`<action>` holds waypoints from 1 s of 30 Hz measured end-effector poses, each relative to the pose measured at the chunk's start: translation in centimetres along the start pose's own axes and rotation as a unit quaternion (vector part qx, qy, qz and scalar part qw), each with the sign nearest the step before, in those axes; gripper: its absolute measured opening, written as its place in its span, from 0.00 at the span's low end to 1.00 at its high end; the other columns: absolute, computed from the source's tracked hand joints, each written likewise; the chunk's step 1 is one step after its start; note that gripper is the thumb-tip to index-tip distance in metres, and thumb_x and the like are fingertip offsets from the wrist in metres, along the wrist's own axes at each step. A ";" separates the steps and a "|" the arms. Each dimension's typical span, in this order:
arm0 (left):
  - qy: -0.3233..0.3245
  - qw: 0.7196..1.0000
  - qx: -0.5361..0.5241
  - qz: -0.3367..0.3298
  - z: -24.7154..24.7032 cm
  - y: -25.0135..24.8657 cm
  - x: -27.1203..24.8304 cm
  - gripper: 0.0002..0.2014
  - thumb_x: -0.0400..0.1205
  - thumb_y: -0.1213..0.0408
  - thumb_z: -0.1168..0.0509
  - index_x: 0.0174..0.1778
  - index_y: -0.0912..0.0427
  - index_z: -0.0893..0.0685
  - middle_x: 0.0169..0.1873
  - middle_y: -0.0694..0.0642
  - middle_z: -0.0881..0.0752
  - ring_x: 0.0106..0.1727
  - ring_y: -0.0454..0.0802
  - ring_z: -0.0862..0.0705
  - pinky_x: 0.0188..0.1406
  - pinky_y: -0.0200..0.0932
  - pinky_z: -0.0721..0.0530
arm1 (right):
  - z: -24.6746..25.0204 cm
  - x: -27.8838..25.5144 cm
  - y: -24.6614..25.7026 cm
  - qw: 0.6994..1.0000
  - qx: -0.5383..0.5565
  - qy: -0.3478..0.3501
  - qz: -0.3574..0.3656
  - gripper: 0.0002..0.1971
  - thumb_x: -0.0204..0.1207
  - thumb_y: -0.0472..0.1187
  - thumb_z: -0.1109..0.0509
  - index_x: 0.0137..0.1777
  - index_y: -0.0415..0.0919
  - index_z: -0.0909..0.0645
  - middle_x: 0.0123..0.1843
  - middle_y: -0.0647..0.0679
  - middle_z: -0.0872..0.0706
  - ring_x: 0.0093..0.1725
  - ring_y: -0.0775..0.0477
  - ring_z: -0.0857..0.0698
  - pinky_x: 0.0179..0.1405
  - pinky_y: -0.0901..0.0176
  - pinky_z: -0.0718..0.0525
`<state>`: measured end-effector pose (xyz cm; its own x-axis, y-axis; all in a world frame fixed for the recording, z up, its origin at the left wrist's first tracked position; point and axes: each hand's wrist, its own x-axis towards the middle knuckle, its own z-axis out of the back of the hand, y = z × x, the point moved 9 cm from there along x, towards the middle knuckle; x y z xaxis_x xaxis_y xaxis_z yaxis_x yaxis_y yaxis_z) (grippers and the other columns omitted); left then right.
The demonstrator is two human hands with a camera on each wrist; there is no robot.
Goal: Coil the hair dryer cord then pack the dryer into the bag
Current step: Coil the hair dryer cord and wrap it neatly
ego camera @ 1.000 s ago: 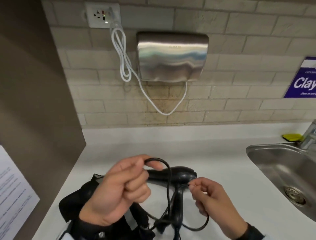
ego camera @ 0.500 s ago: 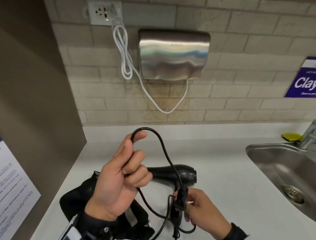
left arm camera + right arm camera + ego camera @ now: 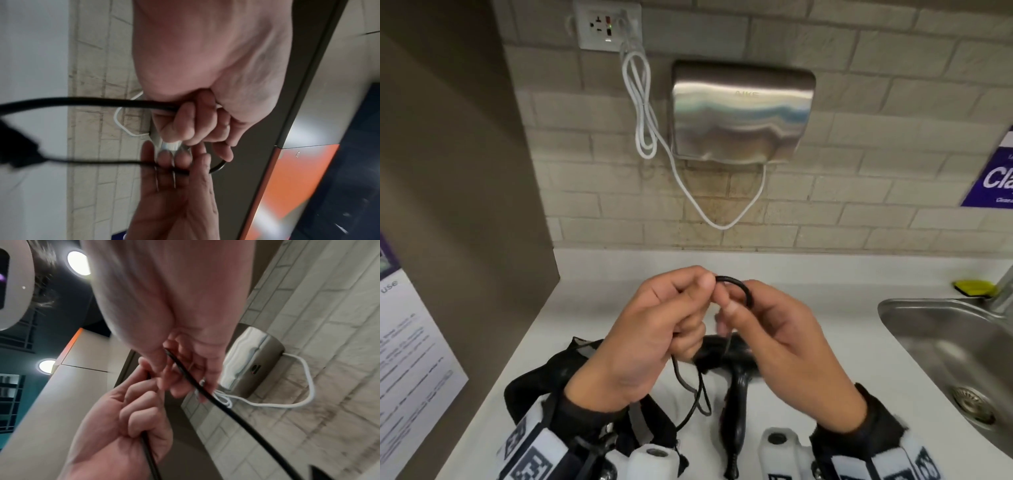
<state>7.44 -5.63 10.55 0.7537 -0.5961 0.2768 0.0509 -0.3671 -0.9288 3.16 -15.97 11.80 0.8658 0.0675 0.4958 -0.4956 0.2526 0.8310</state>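
Both hands meet just below the middle of the head view, raised above the white counter (image 3: 599, 308). The left hand (image 3: 640, 342) has its fingers curled tight around the black cord (image 3: 736, 286), thumb pressed against the top of a small loop; from the left wrist view the same fist (image 3: 197, 120) shows the cord running out of it toward the left edge. The right hand (image 3: 787, 342) pinches the other side of that loop between thumb and forefinger, its remaining fingers loosely bent; in the right wrist view the cord (image 3: 216, 400) slants from those fingers (image 3: 191, 369) down to the lower right corner. Slack cord hangs in loops beneath the left hand.

The hair dryer (image 3: 736, 373) lies on the counter right under the hands, barrel partly hidden, handle pointing toward the bottom edge. The black bag (image 3: 544, 380) sits at lower left, mostly under the left wrist, touching or overlapping the dryer's back end; I cannot tell which.

At upper centre a steel hand dryer (image 3: 743, 109) hangs on the brick wall, its white cable (image 3: 643, 116) plugged into the socket (image 3: 606, 25) at upper left. A steel sink (image 3: 941, 342) fills the right edge.
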 end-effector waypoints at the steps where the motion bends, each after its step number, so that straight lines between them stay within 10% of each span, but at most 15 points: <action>1: 0.005 1.000 0.011 -0.005 0.3 -0.2 0.0 0.14 0.82 0.56 0.37 0.34 0.57 0.16 0.20 0.45 0.40 0.19 0.43 0.46 0.20 0.39 0.46 | 0.5 0.4 0.5 1.000 0.010 -0.009 0.010 0.07 0.84 0.36 0.35 0.53 0.44 0.15 0.34 0.49 0.17 0.36 0.51 0.16 0.42 0.57 0.15; 9: 0.127 0.974 0.178 0.052 2.4 6.7 -2.2 0.22 0.78 0.40 0.33 0.27 0.52 0.24 0.18 0.45 0.27 0.18 0.42 0.31 0.21 0.35 0.30 | 8.2 0.3 2.8 0.994 0.034 -0.101 -0.015 0.08 0.72 0.45 0.32 0.42 0.45 0.12 0.26 0.52 0.22 0.28 0.55 0.26 0.24 0.69 0.27; 15: 0.016 0.974 0.204 0.096 6.7 9.0 -2.6 0.25 0.79 0.36 0.37 0.30 0.55 0.24 0.22 0.51 0.33 0.22 0.46 0.37 0.22 0.37 0.35 | 17.2 -4.1 -1.5 0.963 -0.032 -0.255 -0.077 0.08 0.81 0.37 0.34 0.44 0.43 0.13 0.24 0.53 0.25 0.26 0.51 0.29 0.21 0.64 0.33; 22: -0.014 0.925 0.379 -0.018 4.2 0.1 0.1 0.21 0.84 0.48 0.40 0.26 0.53 0.21 0.18 0.45 0.33 0.21 0.39 0.35 0.24 0.29 0.34 | 10.8 -5.7 -5.6 0.963 -0.207 -0.110 -0.135 0.10 0.82 0.36 0.34 0.46 0.52 0.16 0.25 0.47 0.20 0.23 0.51 0.26 0.23 0.55 0.27; 30: -0.009 0.829 0.554 -0.072 0.5 -4.1 2.0 0.23 0.85 0.46 0.40 0.28 0.53 0.17 0.14 0.42 0.26 0.17 0.41 0.30 0.21 0.31 0.32 | 3.8 -0.2 2.4 0.976 -0.216 -0.010 -0.023 0.15 0.67 0.50 0.20 0.53 0.57 0.16 0.38 0.53 0.15 0.25 0.52 0.24 0.28 0.67 0.22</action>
<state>9.02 -4.94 14.80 0.6964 -0.5884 0.4109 0.7051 0.4544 -0.5443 1.54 -19.07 14.64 0.8832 0.0284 0.4681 -0.3762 0.6387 0.6712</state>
